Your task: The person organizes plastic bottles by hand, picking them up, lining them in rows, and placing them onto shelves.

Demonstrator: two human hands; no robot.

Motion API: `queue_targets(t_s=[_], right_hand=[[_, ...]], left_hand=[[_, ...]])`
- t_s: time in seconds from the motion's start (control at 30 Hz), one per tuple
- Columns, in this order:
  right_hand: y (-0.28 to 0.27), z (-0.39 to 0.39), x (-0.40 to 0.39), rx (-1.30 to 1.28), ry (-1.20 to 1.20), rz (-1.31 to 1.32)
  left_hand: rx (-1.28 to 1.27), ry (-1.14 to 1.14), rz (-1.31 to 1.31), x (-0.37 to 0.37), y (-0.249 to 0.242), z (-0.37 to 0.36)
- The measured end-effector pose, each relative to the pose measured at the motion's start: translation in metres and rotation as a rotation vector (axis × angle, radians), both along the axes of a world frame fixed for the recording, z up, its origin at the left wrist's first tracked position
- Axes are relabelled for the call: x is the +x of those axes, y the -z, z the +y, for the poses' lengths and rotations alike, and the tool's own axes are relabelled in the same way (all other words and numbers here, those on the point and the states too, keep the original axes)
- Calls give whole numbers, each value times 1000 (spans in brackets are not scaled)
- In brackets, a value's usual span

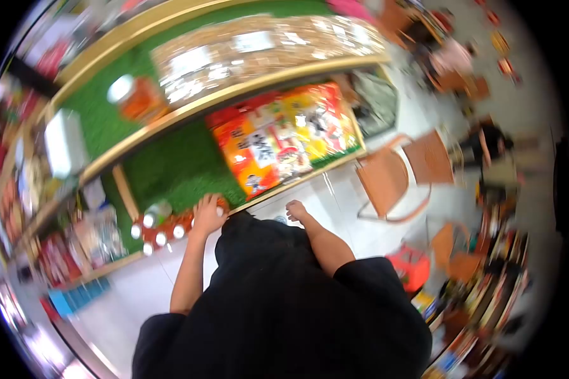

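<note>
My left hand (209, 215) lies at the front edge of the lower shelf, fingers curled over an orange bottle (222, 203) with a white cap. Much of that bottle is hidden under the hand. Beside it, to the left, several similar orange bottles (169, 228) with white caps lie in a group, with a greenish clear bottle (157, 213) behind them. My right hand (295, 210) hangs over the floor in front of the shelf, loosely closed and apart from everything. Blur hides fine details.
Red and yellow food packets (291, 136) fill the lower shelf's right part. Above are clear-wrapped brown packs (259, 54) and an orange jar (139, 101). Brown chairs (384, 180) stand on the right, near a red bag (409, 266). Other people (452, 60) are farther off.
</note>
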State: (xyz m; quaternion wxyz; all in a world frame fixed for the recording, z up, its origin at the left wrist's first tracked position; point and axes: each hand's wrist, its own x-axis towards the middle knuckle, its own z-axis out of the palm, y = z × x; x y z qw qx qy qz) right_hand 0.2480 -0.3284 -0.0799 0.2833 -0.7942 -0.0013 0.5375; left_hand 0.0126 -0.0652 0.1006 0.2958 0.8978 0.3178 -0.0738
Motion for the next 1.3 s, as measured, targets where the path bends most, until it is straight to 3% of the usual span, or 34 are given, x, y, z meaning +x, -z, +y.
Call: queue_targets(t_s=[0.03, 0.1, 0.2, 0.27, 0.37, 0.4, 0.43, 0.5, 0.53, 0.57, 0.63, 0.67, 0.73, 0.77, 0.83, 0.9, 0.93, 1.0, 1.03, 1.1, 1.13, 1.17, 1.23, 1.3], right_hand=[[-17, -18, 3, -41, 168, 6], [-33, -63, 5, 128, 433, 4], [-46, -124, 9, 297, 603, -65], [-40, -168, 2, 316, 753, -101], [-14, -230, -27, 271, 1030, -61], [-4, -248, -45, 267, 1118, -30], [5, -263, -61, 266, 1206, -1], [13, -283, -84, 249, 1290, 93], [79, -315, -94, 522, 1247, 278], [79, -304, -96, 524, 1232, 302], [56, -261, -98, 67, 944, -243], [44, -238, -98, 14, 671, -537], [-7, -183, -84, 239, 416, -503], [-22, -155, -80, 353, 229, -610], [-56, -101, -73, 491, 47, -540], [-96, -57, -67, 808, -317, -508], [-114, -42, -63, 819, -364, -492], [-137, -25, -63, 734, -684, -246], [-115, -22, -71, 892, -703, -345], [-117, -15, -90, 751, -595, -145], [-126, -6, -101, 818, -492, -79], [-140, 3, -110, 876, -385, -12], [-185, 33, -120, 787, -438, -79], [-226, 68, -129, 818, -261, 4]], left_hand=[[28, 1, 32, -2, 28, -5], [-50, 122, 69, 7, 54, 5], [-22, 15, 436, 29, 41, 1], [53, -8, 542, 37, 40, -10], [205, -42, 451, 29, 65, -15], [236, 116, 561, 34, 67, -8], [263, 134, 572, 41, 59, -8], [49, 136, 629, 55, 44, -11], [75, 215, 390, 45, 67, -3], [172, 171, 207, 45, 51, -18], [254, 111, -44, 49, 16, -53], [272, 116, -108, 48, 4, -65], [255, 104, -184, 44, -23, -88], [237, 74, -221, 41, -35, -100], [135, 31, -235, 38, -50, -118], [54, 74, -299, 38, -77, -141], [-30, 84, -375, 38, -84, -148], [-168, 185, -430, 33, -89, -158], [-224, 196, -457, 30, -92, -157], [-226, 261, -397, 20, -94, -141], [-244, 258, -437, 15, -95, -129], [-265, 255, -477, 9, -97, -117], [-308, 230, -535, -6, -119, -87], [-286, 164, -672, -22, -145, -56]])
